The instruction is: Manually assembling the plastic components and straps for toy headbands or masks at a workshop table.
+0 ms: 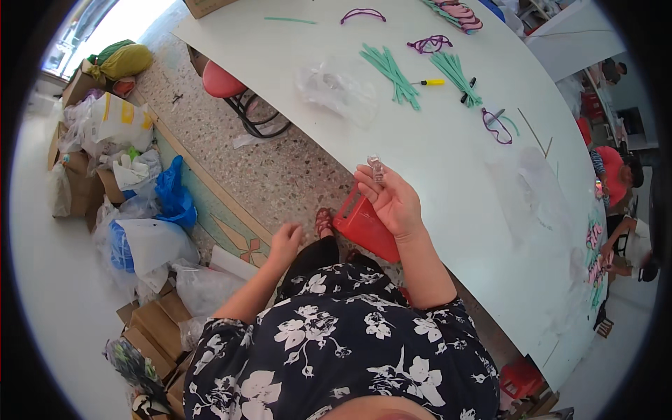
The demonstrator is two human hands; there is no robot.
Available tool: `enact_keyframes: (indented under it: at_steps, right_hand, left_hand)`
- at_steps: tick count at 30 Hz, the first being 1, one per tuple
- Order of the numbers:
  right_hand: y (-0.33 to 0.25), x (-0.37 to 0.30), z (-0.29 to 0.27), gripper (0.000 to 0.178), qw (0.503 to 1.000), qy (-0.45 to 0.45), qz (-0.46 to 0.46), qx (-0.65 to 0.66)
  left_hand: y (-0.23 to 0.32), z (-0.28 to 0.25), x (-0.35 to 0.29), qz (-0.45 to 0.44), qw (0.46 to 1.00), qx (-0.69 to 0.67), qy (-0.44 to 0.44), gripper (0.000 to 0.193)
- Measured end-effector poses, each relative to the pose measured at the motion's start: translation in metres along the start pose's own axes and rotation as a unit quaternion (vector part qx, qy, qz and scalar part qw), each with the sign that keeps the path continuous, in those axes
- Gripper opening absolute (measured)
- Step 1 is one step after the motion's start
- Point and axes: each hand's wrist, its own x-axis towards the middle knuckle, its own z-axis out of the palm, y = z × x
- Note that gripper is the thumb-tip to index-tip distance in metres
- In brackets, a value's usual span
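Note:
My right hand [395, 206] is raised palm up over the near edge of the white table [448, 231]. Its curled fingers hold a small clear, shiny piece [376, 169], perhaps plastic; its exact kind cannot be made out. My left hand [285, 243] hangs low beside my lap, away from the table, its fingers loosely curled and nothing visible in them. Farther along the tabletop lie a crumpled clear plastic bag [336, 91], two bundles of green strips [392, 77] and a yellow-handled screwdriver [432, 82]. Purple glasses frames [497, 127] are scattered around these.
Below my right hand stands a red plastic stool [367, 227]. A red round-seated stool [225, 82] is by the table's left edge. Cardboard boxes [157, 325] and plastic bags [175, 192] pile up at the left. Other people [616, 175] sit at the far right.

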Motion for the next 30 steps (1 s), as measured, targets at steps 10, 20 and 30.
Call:
enact_keyframes:
  at_steps: [10, 20, 30]
  right_hand:
    - [0.014, 0.014, -0.005, 0.025, 0.991, 0.049, -0.105, -0.073]
    - [-0.029, 0.127, 0.048, 0.025, 0.846, 0.155, -0.248, -0.445]
    - [-0.001, 0.162, 0.024, 0.068, 0.483, 0.317, -0.355, -0.735]
  left_hand:
    - [-0.048, -0.042, -0.088, -0.107, 0.993, 0.047, 0.034, 0.023]
    - [0.012, -0.055, 0.062, -0.025, 0.995, 0.072, -0.068, 0.024]
    - [0.173, -0.115, 0.209, 0.280, 0.919, 0.274, -0.037, 0.061]
